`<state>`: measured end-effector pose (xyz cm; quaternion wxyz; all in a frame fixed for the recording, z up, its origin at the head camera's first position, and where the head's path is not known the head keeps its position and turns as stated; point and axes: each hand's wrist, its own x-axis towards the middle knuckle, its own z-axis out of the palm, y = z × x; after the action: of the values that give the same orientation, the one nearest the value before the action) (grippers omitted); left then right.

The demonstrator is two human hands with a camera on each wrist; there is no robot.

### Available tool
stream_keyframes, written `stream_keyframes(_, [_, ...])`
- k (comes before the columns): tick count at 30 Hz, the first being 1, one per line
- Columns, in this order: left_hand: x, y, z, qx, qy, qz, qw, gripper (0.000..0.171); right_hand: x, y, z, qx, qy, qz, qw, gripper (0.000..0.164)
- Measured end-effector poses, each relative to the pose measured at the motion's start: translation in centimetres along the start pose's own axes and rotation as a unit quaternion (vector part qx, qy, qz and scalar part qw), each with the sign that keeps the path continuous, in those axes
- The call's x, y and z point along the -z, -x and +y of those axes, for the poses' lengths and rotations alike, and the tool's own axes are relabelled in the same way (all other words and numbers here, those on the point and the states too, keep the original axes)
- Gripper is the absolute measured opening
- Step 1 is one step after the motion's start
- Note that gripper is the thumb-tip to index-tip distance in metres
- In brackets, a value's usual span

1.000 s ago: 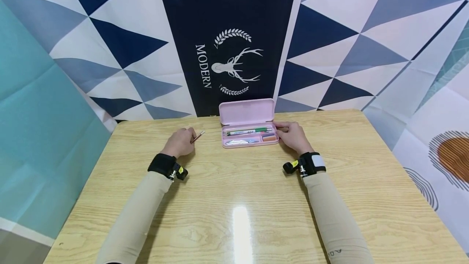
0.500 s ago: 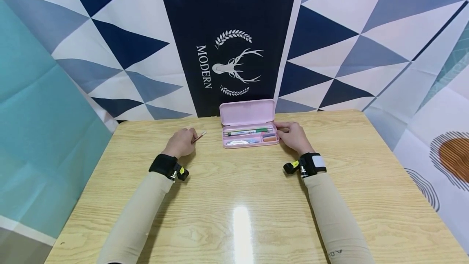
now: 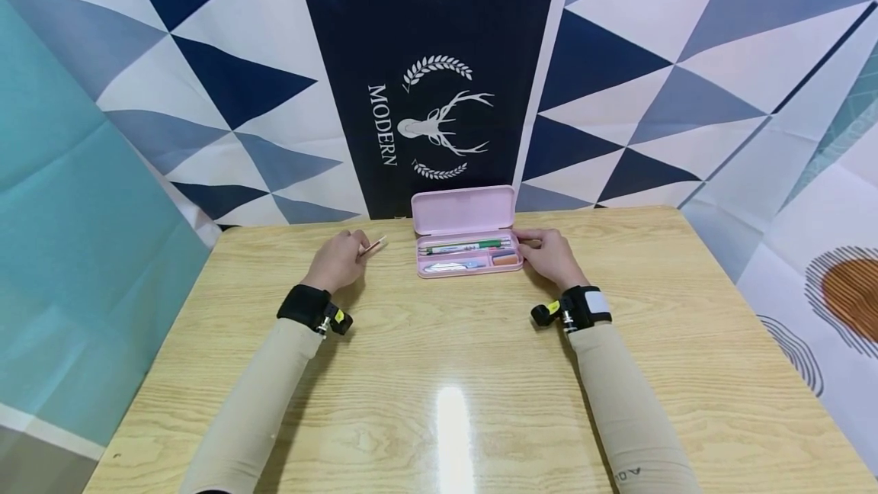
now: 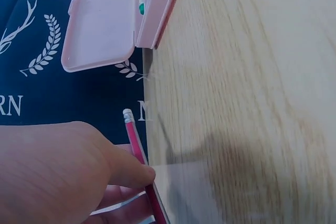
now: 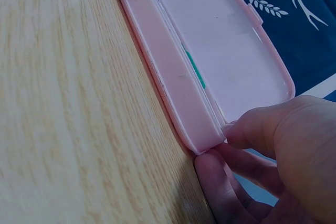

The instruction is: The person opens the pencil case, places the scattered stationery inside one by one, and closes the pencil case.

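Observation:
My left hand [image 3: 338, 259] pinches a pink-red pencil [image 4: 137, 145] between thumb and fingers, left of the pencil case. Its white eraser end with a silver band points up and away, toward the case side. The pink pencil case [image 3: 463, 210] stands at the table's far edge with its lid raised. Thumb and fingers of my right hand [image 3: 549, 256] grip the case's right end. Inside the case lie a green-and-white pen [image 3: 490, 244], a pale blue item [image 3: 453, 266] in the front compartment and an orange-brown block [image 3: 504, 258] at the right.
The wooden table [image 3: 384, 372] runs up to a patterned cloth backdrop [image 3: 439, 36] right behind the case. A teal cloth [image 3: 82, 219] hangs along the left side. Light reflects off the table's near middle.
The pencil in my left hand has swung up, its eraser end now higher, and the left hand has shifted slightly away from me. My right hand and the case hold still.

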<state>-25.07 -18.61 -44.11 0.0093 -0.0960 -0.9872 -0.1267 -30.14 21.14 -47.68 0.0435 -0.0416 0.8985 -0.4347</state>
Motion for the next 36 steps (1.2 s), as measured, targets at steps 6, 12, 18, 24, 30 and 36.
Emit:
stream_keyframes(6, [0.3,-0.1,0.3,-0.011,-0.003,0.021,0.9997,0.028,0.0,-0.1,0.0,0.000,0.000,-0.002,1.000,0.038])
stream_keyframes(12, [0.0,-0.2,0.7,-0.026,-0.008,0.046,0.9986,0.029,-0.1,-0.1,0.1,0.009,0.001,-0.002,1.000,0.038])
stream_keyframes(18, [-0.4,-0.7,1.3,-0.052,-0.014,0.078,0.9955,0.031,0.0,0.0,0.2,0.014,0.001,0.001,1.000,0.037])
stream_keyframes(24, [-0.7,-1.1,2.2,-0.070,-0.027,0.098,0.9923,0.035,0.0,-0.1,0.0,0.016,0.003,0.004,1.000,0.036])
stream_keyframes(30, [-0.9,-1.4,3.2,-0.076,-0.028,0.099,0.9918,0.039,0.0,0.0,-0.2,0.007,0.001,0.002,1.000,0.037])
stream_keyframes(36, [-1.4,-2.0,4.4,-0.083,-0.025,0.096,0.9916,0.037,0.1,0.2,-0.3,0.007,0.002,-0.002,1.000,0.037])
